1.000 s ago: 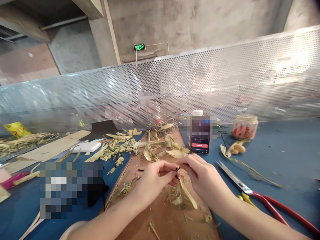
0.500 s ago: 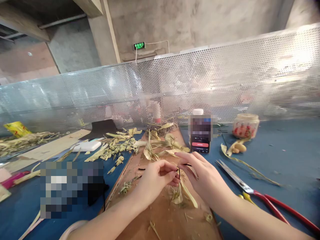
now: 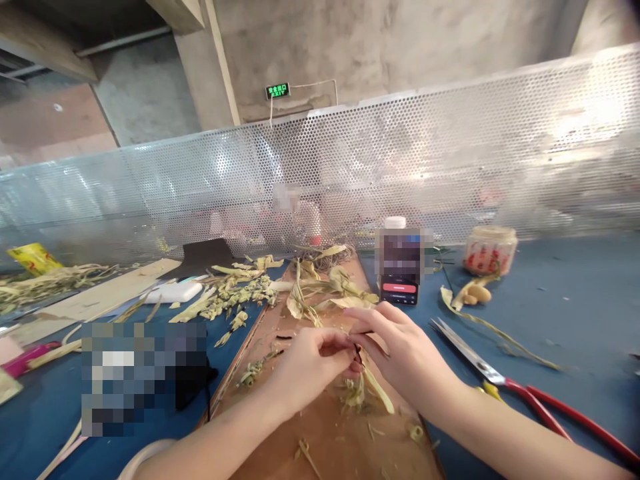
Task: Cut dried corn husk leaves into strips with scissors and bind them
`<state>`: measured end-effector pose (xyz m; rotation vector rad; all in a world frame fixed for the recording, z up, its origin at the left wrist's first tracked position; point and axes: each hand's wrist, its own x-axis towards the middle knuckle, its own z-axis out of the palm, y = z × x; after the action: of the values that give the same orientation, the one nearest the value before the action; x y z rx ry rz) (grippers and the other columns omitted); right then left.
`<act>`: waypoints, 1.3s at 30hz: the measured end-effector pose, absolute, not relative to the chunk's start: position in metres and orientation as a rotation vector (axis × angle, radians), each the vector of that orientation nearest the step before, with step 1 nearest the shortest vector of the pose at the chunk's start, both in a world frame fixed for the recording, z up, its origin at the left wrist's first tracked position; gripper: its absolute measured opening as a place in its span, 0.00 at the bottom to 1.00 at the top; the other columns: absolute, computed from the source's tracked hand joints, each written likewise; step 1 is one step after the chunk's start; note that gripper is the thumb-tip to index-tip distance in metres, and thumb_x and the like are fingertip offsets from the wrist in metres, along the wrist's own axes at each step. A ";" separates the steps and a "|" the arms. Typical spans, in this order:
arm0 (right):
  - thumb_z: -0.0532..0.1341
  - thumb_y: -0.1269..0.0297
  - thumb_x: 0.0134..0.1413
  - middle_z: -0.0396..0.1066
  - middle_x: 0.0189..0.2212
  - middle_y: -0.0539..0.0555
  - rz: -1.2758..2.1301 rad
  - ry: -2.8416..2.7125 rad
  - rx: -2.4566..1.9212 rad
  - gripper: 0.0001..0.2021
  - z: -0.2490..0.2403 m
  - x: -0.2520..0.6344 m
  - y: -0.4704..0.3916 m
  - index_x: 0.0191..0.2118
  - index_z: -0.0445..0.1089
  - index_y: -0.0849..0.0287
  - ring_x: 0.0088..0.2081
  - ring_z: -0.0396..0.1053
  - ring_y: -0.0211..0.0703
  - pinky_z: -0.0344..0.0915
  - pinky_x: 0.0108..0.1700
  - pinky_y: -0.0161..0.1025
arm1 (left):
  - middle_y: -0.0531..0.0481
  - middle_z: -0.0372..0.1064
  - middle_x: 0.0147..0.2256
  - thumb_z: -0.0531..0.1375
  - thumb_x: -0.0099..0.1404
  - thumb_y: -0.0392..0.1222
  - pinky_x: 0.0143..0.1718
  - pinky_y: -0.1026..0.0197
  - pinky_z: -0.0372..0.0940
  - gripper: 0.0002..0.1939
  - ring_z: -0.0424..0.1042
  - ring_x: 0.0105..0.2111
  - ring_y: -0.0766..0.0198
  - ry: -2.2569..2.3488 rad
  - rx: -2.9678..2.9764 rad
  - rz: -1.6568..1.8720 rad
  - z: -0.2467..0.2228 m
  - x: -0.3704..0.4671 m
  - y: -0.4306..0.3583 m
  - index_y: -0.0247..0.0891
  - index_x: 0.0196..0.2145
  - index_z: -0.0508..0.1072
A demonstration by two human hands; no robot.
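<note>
Over the brown board (image 3: 270,437), my left hand (image 3: 315,360) and my right hand (image 3: 400,343) meet with their fingertips pinched close together. Between them shows a thin dark cord (image 3: 358,356), part of it hidden by the fingers. Just below the fingertips is a pale dried leaf strip (image 3: 379,393), with crumpled leaf bits beside it; whether the cord joins them I cannot tell. More dried leaves (image 3: 345,285) lie on the board beyond my hands. A small knotted piece of plant fibre (image 3: 251,373) rests left of my left hand.
Red-handled scissors (image 3: 493,377) lie open at right, near a glass jar (image 3: 490,250). A phone (image 3: 400,267) stands upright in front of a white-capped bottle. Small curled leaf pieces (image 3: 240,297) are heaped at left by a white case (image 3: 175,291). A perforated metal screen (image 3: 350,173) stands behind.
My right hand's fingers have curled in and drawn nearer to my left fingertips, and the dark cord between them has shifted slightly. My left hand has dipped a little.
</note>
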<state>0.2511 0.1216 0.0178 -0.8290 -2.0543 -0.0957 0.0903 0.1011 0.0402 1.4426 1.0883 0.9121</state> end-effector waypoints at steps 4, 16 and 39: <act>0.54 0.72 0.59 0.70 0.30 0.54 -0.069 -2.037 -0.824 0.13 0.018 0.249 0.122 0.49 0.65 0.58 0.35 0.67 0.43 0.69 0.38 0.40 | 0.48 0.72 0.29 0.61 0.57 0.42 0.39 0.56 0.69 0.08 0.72 0.30 0.64 1.076 1.438 0.920 0.042 0.090 0.101 0.33 0.31 0.76; 0.56 0.73 0.57 0.67 0.36 0.58 -0.309 -2.098 -0.711 0.07 0.029 0.255 0.116 0.35 0.73 0.59 0.39 0.59 0.49 0.65 0.40 0.47 | 0.47 0.73 0.30 0.63 0.57 0.43 0.38 0.60 0.69 0.10 0.71 0.31 0.65 1.040 1.291 1.034 0.039 0.085 0.107 0.33 0.31 0.77; 0.58 0.75 0.53 0.68 0.33 0.56 -0.114 -1.962 -0.757 0.09 0.023 0.246 0.116 0.29 0.73 0.57 0.37 0.60 0.46 0.66 0.39 0.46 | 0.47 0.73 0.31 0.65 0.54 0.40 0.42 0.59 0.67 0.08 0.72 0.32 0.64 0.899 1.060 1.128 0.034 0.088 0.106 0.31 0.29 0.76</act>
<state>0.2457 0.1162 0.0228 -0.7568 -1.9618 -0.1141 0.0880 0.1064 0.0343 1.0603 0.8989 1.1275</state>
